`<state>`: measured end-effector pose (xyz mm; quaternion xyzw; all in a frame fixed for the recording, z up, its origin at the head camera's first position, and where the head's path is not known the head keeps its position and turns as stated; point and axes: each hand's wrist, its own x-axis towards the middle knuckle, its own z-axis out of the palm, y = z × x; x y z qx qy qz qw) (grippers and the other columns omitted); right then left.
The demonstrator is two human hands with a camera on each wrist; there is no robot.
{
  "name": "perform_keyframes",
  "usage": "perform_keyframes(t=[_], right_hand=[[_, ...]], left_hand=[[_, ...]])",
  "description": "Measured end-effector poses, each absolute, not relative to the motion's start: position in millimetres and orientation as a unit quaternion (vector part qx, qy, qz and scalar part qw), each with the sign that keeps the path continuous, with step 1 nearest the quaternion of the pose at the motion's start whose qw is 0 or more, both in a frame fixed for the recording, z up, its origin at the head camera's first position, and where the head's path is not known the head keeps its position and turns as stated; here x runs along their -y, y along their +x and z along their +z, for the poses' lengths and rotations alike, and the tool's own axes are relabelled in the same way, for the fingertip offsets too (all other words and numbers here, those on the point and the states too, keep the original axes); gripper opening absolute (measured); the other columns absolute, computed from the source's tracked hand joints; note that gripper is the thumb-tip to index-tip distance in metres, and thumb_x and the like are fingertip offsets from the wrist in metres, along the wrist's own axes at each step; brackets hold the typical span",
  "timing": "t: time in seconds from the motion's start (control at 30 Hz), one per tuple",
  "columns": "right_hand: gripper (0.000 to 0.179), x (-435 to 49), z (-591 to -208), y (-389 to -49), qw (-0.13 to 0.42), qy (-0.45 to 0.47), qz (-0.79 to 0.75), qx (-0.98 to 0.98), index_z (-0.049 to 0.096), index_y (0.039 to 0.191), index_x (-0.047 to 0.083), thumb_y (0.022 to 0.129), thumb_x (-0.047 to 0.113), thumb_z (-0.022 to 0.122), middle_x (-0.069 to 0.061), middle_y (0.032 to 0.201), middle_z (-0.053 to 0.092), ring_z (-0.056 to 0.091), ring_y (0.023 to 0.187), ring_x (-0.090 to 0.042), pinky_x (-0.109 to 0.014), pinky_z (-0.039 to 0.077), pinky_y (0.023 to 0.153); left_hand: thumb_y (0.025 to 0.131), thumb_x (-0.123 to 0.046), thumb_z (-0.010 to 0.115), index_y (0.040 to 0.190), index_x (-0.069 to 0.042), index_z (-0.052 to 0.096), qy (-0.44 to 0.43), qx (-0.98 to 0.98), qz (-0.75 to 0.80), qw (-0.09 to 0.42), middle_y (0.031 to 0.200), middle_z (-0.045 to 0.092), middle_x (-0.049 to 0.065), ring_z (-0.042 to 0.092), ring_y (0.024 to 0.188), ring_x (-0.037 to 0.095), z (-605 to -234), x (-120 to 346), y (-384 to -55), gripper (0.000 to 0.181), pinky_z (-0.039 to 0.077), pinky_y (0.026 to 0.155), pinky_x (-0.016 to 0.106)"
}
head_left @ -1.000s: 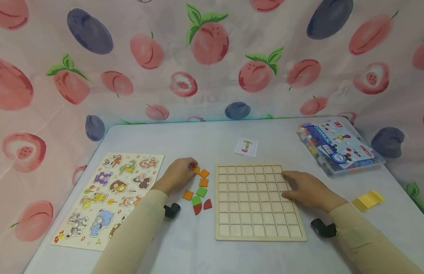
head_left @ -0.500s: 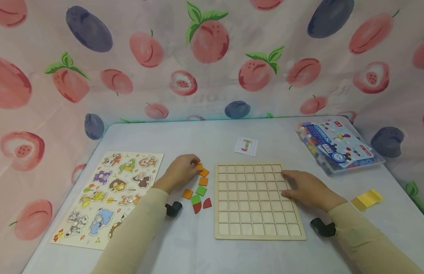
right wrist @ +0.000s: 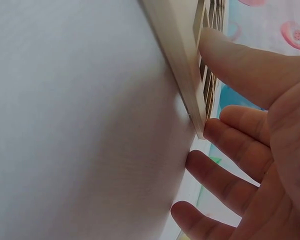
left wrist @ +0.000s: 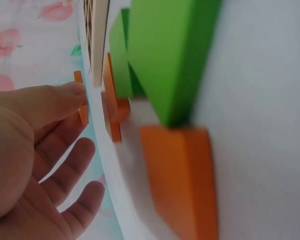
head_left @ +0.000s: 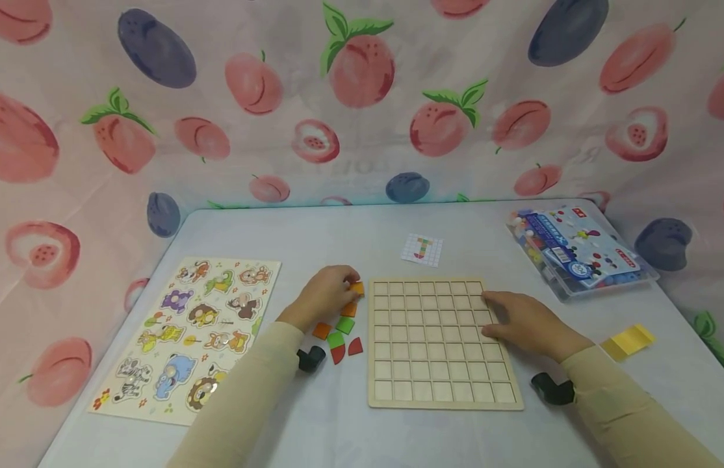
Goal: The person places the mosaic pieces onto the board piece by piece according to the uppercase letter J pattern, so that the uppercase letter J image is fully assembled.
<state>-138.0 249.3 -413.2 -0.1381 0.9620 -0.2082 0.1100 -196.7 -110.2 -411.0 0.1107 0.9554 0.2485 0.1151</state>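
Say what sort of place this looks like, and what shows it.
Probably a play or learning station: a wooden grid board, small coloured tiles and an animal puzzle lie before a fruit-print backdrop.

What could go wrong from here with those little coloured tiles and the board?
The left hand pinches an orange square tile by thumb and finger, so it might slip. That hand could also knock a loose green square tile nearby. The right hand, at the edge of the wooden grid board, might nudge the board askew.
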Motion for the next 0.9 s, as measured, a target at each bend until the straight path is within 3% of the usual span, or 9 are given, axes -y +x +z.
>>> perform_keyframes(t=[0.9], right_hand=[[0.074,-252,-414,-141,0.119,-0.140,-0.205,-0.961,0.048,0.142,-0.007,0.088,0.033,0.077,-0.030,0.143,0.048,0.042,0.132,-0.051,-0.062,0.032,0.107]], left_hand=[[0.092,-0.019,0.072,0.120,-0.011,0.069,0.195,-0.943,0.241,0.123,0.113,0.067,0.001,0.056,0.105,0.019,-411,63,-194,0.028,0.047,0.096,0.035]])
